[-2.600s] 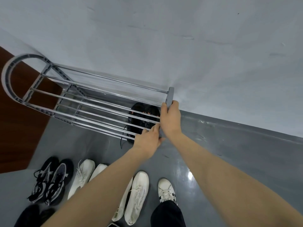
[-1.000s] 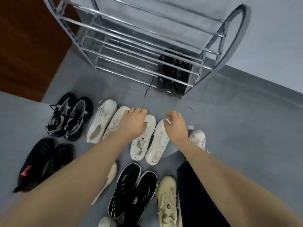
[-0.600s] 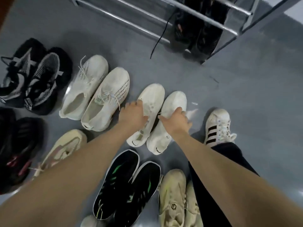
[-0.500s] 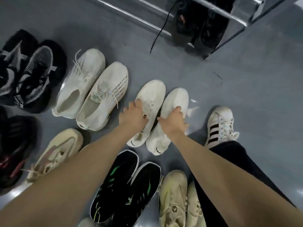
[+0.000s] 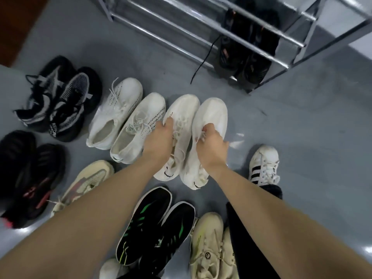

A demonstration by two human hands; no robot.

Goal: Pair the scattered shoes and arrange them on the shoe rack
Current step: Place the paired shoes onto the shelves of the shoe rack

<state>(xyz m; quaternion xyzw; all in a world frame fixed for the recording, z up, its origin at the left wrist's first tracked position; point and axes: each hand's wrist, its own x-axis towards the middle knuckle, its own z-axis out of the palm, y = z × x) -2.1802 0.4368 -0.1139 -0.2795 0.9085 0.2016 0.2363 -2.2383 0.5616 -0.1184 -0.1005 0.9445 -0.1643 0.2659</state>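
1. a smooth grey floor (image 5: 314,125) fills most of the view, with a dull sheen.
2. pale glare patches (image 5: 366,249) sit on the floor at the lower right edge, and another near the lower left edge.
3. a reddish-brown wooden panel (image 5: 18,23) fills the top left corner, its edge running diagonally against the grey floor.
4. a black trouser leg (image 5: 247,242) comes up from the bottom edge at lower right.
5. a white sneaker with three black side stripes (image 5: 263,164) is worn on the foot at the end of that leg, toe pointing up the frame, flat on the floor.
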